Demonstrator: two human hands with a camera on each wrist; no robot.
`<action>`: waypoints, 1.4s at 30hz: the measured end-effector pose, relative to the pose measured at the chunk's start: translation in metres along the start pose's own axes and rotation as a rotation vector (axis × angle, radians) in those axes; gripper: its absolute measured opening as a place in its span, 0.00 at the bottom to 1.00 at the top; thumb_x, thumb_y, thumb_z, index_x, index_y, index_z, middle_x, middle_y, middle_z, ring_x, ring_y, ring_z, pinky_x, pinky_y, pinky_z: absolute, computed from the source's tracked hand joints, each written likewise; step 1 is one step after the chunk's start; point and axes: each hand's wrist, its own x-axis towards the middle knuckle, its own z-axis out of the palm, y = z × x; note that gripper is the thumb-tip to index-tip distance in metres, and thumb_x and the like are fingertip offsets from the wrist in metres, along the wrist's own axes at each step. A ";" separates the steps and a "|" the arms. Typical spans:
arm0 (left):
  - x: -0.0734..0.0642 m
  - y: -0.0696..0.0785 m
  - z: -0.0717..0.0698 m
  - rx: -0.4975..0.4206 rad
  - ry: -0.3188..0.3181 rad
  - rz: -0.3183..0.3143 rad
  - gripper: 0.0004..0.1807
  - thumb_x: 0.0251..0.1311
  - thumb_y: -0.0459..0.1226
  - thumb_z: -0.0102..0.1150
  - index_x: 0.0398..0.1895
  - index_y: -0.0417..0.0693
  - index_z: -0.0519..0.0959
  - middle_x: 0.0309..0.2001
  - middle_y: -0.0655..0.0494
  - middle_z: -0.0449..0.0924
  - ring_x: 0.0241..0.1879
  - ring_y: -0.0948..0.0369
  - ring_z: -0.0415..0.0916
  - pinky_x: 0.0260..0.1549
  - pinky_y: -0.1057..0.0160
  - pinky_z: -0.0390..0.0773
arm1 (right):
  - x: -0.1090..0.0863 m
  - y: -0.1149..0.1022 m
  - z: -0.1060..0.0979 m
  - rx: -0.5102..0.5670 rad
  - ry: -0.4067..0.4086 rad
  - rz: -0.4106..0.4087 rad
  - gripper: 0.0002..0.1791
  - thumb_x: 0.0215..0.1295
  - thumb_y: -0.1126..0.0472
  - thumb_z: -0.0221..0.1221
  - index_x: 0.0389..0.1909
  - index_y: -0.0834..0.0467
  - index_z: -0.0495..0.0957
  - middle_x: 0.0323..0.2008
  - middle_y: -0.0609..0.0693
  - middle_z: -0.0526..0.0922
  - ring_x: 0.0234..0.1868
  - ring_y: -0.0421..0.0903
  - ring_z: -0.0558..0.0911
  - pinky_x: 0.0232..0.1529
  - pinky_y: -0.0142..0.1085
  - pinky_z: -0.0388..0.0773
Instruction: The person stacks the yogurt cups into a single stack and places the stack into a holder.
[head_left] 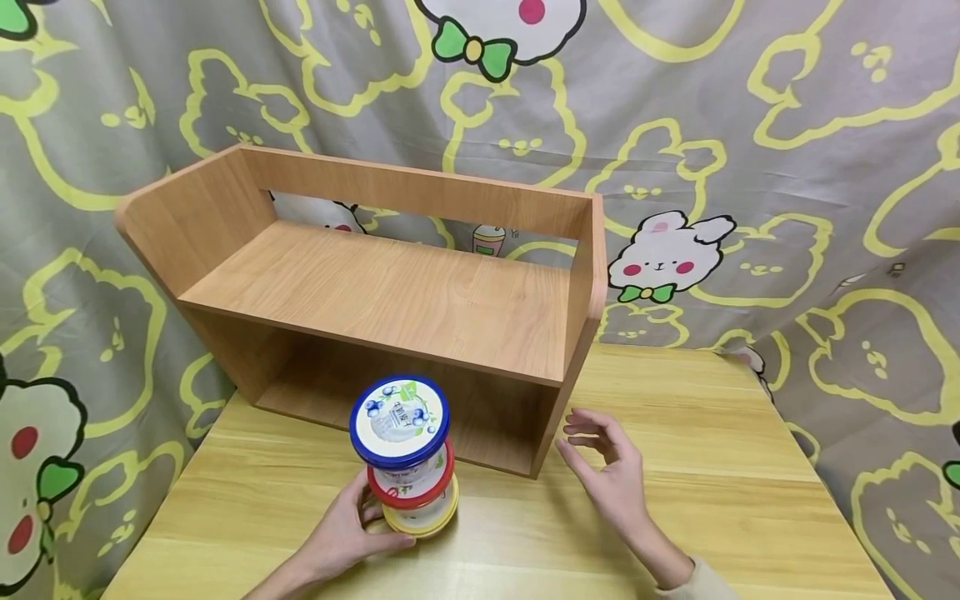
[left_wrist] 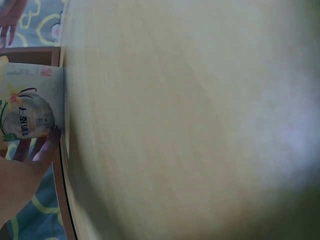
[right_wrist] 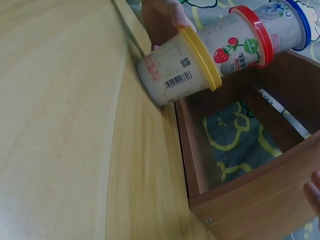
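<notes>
Three round lidded tubs stand stacked on the table before the shelf. The blue-lidded tub with blueberry pictures is on top, the red-lidded tub with strawberries in the middle, the yellow-lidded tub at the bottom. My left hand holds the bottom tub from its left side, thumb in front and fingers behind. In the left wrist view that tub shows a vanilla flower picture, with my fingers against its side. My right hand holds nothing, fingers loosely bent, beside the shelf's right panel.
A two-level wooden shelf stands angled on the light wooden table, its lower compartment behind the tubs. Its right side panel lies between the tubs and my right hand. A patterned grey curtain hangs behind and around the table.
</notes>
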 end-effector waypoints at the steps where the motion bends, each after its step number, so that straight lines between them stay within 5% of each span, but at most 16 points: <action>1: 0.000 0.000 0.000 0.001 0.000 -0.001 0.52 0.52 0.35 0.82 0.78 0.47 0.59 0.71 0.35 0.70 0.60 0.73 0.80 0.59 0.74 0.81 | 0.000 0.001 0.001 0.002 0.002 0.004 0.26 0.53 0.84 0.68 0.56 0.74 0.77 0.46 0.58 0.86 0.47 0.38 0.87 0.47 0.30 0.88; 8: 0.000 0.000 0.000 0.007 -0.001 0.019 0.53 0.52 0.35 0.82 0.78 0.46 0.59 0.71 0.35 0.70 0.59 0.74 0.80 0.59 0.73 0.81 | 0.003 0.005 0.007 0.011 0.003 0.022 0.27 0.53 0.84 0.69 0.55 0.71 0.78 0.47 0.37 0.84 0.47 0.38 0.86 0.45 0.30 0.88; 33: 0.000 0.001 0.000 0.001 -0.006 0.009 0.54 0.51 0.35 0.82 0.79 0.46 0.57 0.73 0.35 0.68 0.64 0.65 0.80 0.60 0.73 0.81 | 0.001 0.013 0.019 0.060 0.033 -0.018 0.29 0.50 0.86 0.69 0.55 0.72 0.77 0.44 0.43 0.82 0.45 0.35 0.84 0.44 0.29 0.87; 42: 0.001 0.000 -0.001 0.005 -0.010 0.025 0.53 0.51 0.35 0.82 0.77 0.46 0.59 0.72 0.34 0.69 0.60 0.76 0.79 0.60 0.74 0.81 | 0.001 0.012 0.021 0.079 0.033 -0.033 0.29 0.50 0.87 0.68 0.55 0.74 0.76 0.45 0.42 0.82 0.46 0.35 0.83 0.44 0.27 0.87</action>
